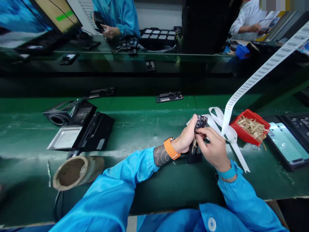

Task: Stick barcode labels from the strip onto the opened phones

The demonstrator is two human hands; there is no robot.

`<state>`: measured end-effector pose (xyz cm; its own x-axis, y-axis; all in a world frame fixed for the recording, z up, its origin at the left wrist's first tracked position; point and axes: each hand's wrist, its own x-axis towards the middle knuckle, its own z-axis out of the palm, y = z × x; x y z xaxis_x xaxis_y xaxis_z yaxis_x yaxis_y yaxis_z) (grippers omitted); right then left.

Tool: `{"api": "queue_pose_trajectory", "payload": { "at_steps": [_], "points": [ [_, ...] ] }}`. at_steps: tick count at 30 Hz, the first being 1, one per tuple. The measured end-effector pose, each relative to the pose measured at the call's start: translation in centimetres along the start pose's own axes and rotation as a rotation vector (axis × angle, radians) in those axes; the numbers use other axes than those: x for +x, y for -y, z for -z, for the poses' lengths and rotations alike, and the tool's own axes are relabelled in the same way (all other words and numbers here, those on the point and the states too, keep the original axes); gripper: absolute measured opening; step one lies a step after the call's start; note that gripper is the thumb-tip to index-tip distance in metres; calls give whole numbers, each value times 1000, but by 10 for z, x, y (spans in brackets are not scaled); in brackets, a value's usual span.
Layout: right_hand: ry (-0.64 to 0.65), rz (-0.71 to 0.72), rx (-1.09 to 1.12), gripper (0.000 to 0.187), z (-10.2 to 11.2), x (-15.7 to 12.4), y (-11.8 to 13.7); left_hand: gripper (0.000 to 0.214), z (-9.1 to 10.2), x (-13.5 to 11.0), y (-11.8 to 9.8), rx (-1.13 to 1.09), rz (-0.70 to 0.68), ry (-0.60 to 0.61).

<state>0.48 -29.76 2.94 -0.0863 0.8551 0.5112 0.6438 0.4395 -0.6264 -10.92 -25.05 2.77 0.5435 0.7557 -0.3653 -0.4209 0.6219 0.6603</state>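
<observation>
An opened phone body [195, 157], dark with a bare circuit board at its top end, is held over the green bench. My left hand [187, 137] wraps round its left side, thumb along the edge near the board. My right hand [213, 146] works on the phone's face, thumb and forefinger pinched just below the board. What sits between those fingertips is too small to make out. A tan strip shows inside the phone body, under the right fingers.
A red bin [249, 127] of tan strips stands right, beside a white barcode label ribbon [260, 69] and a black tray [289, 141]. Another phone body [169, 96] lies ahead. Left are a black device [82, 125] and a cardboard tube [78, 172]. Co-workers' hands [109, 31] show across the bench.
</observation>
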Motion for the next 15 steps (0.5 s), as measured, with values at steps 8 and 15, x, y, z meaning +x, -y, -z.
{"api": "queue_pose_trajectory", "payload": {
  "at_steps": [8, 15],
  "points": [
    [84, -85, 101, 10, 7, 1, 2, 60, -4, -8, -7, 213, -49, -71],
    [207, -172, 138, 12, 11, 5, 3, 54, -5, -11, -4, 459, -138, -89]
  ]
}}
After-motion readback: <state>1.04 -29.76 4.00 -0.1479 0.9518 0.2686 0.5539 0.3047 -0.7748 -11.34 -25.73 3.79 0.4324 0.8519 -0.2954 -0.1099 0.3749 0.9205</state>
